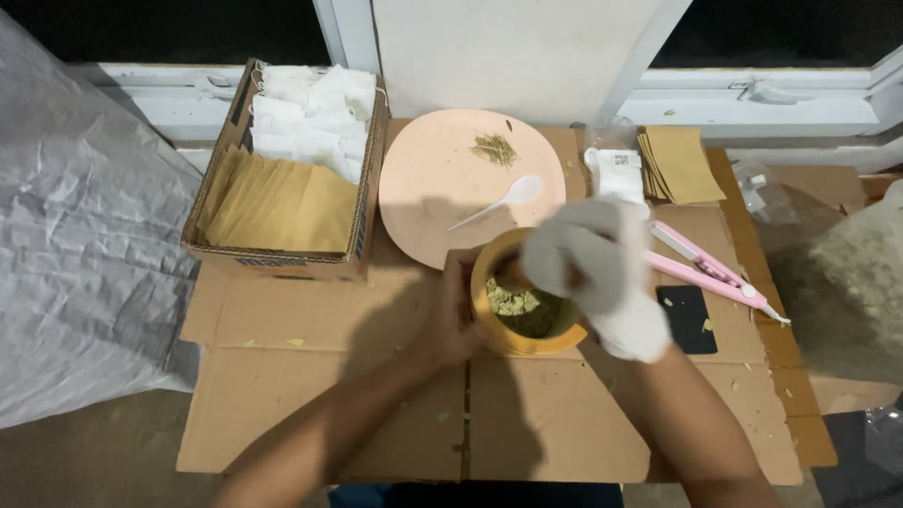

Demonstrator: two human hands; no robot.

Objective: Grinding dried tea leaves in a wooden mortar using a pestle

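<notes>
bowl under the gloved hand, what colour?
Yellow-orange bowl, with greenish dried leaf bits inside; the right hand in a white glove is over it. Head view.

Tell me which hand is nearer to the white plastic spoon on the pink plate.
Right. The white-gloved right hand sits just below the white plastic spoon, over the yellow bowl; the bare left hand grips the bowl's left side, farther down.

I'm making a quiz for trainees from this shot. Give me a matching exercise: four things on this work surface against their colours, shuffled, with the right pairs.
Things:
1. bowl of dried leaves
2. plate
3. spoon
4. sealing tool

Colours:
A. white
B. pink and white
C. yellow-orange
D. pale peach

Pairs: 1-C, 2-D, 3-A, 4-B

The left hand steadies the bowl; the gloved right hand reaches into it.
</notes>
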